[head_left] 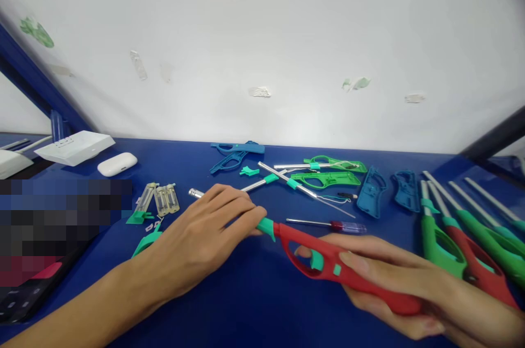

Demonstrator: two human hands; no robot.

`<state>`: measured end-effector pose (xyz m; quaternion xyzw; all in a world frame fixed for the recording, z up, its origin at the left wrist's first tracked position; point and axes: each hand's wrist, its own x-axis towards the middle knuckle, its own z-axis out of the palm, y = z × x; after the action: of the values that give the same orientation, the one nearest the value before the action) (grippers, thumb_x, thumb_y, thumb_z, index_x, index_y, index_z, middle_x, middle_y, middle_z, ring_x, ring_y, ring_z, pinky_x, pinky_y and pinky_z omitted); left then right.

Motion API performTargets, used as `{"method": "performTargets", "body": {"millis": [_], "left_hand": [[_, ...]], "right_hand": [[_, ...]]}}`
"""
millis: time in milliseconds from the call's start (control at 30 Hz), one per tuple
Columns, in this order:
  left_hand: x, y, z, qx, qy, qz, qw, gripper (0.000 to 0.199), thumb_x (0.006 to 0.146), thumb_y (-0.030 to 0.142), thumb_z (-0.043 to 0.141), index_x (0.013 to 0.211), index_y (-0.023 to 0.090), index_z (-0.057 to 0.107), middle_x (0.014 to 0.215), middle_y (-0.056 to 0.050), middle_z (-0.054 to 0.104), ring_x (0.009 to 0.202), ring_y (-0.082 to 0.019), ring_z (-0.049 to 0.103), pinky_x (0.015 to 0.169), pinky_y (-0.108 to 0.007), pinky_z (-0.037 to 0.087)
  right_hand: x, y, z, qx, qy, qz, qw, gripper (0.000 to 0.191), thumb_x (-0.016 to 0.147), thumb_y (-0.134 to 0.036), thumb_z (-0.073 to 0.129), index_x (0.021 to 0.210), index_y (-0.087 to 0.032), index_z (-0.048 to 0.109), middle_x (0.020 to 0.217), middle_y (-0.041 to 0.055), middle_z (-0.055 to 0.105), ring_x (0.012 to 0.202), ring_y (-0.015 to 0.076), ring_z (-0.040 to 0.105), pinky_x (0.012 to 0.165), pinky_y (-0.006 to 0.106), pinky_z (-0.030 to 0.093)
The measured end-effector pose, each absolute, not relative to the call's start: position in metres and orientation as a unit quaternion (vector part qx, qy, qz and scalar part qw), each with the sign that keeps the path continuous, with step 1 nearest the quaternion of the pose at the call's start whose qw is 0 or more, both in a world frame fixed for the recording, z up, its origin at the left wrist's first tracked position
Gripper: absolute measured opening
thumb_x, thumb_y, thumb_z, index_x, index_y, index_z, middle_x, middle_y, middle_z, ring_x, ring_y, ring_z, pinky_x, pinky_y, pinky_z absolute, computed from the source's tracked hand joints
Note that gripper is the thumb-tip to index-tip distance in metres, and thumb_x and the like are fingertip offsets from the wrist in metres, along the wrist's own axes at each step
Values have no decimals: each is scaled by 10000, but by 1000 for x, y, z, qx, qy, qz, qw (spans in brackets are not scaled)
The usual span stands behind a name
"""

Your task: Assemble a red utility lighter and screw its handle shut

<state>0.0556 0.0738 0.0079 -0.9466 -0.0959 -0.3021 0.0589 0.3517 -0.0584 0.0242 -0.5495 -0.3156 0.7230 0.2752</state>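
Observation:
A red gas lighter (305, 244) with a green trigger and green collar lies across both hands, its tip pointing left. My right hand (381, 277) is wrapped round the red handle, a finger by the trigger. My left hand (217, 222) is closed over the metal tube, whose silver end (196, 193) shows past the knuckles. Just beyond the lighter lies a screwdriver (348, 227) with a dark red handle. Loose metal lighter tubes (301, 186) with green collars and thin wires lie farther back, next to green handle shells (328, 179).
Blue handle shells (371, 195) lie at the back. Several assembled lighters (441, 244) are lined up at the right. On the left are clear fuel tanks (166, 198), a white earbud case (117, 164), a white box (76, 147) and a partly blurred laptop (28, 288). A white wall closes the back.

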Motion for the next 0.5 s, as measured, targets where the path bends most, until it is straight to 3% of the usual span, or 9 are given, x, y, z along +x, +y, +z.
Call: {"method": "performTargets", "body": {"millis": [200, 500], "left_hand": [[60, 64, 7, -941, -74, -327, 53, 160, 1080, 88, 536, 1158, 52, 670, 979, -123, 756, 927, -235, 701, 847, -385, 576], [60, 60, 8, -925, -77, -362, 81, 199, 1067, 41, 543, 1127, 80, 728, 999, -85, 822, 969, -185, 739, 877, -323, 534]], "right_hand": [[353, -56, 24, -548, -296, 737, 262, 697, 832, -700, 818, 1352, -265, 659, 640, -70, 518, 444, 3, 208, 425, 189, 84], [349, -58, 28, -541, -309, 743, 244, 678, 845, -706, 804, 1357, -279, 680, 671, -55, 532, 457, 6, 210, 420, 179, 76]]}}
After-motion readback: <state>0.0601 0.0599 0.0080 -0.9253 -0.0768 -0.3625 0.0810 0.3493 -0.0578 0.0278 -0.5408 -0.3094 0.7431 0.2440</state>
